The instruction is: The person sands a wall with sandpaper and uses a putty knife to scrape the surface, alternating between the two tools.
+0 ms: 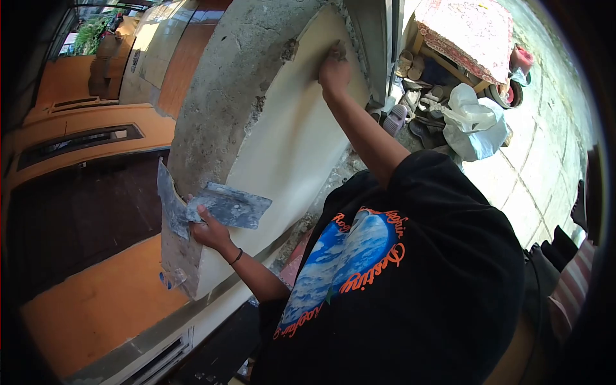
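My left hand (210,232) is closed at the lower left, its thumb pressed on a wide putty blade (234,205) smeared blue-grey. A second bent, blue-grey flat piece (172,202) shows beside the same hand, along the edge of the concrete. Farther up, my right hand (335,74) is closed against the smooth cream-coated strip (282,135) of the wall. A small dark grey thing shows at its fingertips, but I cannot tell what it is. Rough bare concrete (215,102) borders the coated strip, with a ragged edge between them.
A narrow post (378,51) runs along the strip's upper right. Beyond it lie several shoes (398,119), a white plastic bag (473,122) and a low table with a patterned cloth (468,32) on a tiled floor (513,173). Orange walls (96,295) appear sideways at left.
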A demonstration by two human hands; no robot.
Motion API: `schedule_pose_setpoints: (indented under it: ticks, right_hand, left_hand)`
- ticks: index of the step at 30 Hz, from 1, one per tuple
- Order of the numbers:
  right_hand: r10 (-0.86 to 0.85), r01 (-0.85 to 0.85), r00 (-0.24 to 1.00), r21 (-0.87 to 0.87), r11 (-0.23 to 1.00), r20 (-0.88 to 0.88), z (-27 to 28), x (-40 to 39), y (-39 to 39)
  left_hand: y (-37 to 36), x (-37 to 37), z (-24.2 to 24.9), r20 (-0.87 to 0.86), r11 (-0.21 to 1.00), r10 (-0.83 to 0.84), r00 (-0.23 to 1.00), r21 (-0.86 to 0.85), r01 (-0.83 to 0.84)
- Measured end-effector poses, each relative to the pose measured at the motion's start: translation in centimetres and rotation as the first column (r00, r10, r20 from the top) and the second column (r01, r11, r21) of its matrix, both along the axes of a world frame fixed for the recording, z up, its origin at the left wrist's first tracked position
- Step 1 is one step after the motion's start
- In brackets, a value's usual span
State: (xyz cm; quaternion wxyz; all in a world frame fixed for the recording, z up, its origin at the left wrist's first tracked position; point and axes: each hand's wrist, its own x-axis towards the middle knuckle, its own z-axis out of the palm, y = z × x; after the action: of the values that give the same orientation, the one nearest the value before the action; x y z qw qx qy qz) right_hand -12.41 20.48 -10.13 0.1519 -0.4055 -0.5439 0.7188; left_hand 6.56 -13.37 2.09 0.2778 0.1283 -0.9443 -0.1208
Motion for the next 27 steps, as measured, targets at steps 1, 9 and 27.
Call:
schedule_pose_setpoints:
  ticks: [1, 9, 27]
  right_hand:
    - [0.037, -0.04, 0.999, 0.124, 0.992, 0.028, 3.6, 2.8, -1.0]
    - [0.263, -0.363, 0.921, 0.387, 0.848, 0.288, -4.7, -1.6, 2.4]
    - [0.102, -0.222, 0.963, 0.519, 0.825, 0.249, -11.1, -3.6, 3.9]
  left_hand:
    - [-1.0, -0.1, -0.6, 0.011, 0.999, 0.022, 1.0, -0.026, -0.022]
    - [-0.4, 0.3, -0.6, -0.148, 0.999, -0.001, 0.989, -0.051, -0.007]
    - [-1.5, 0.8, -0.6, 0.056, 0.994, 0.083, 0.995, -0.07, -0.079]
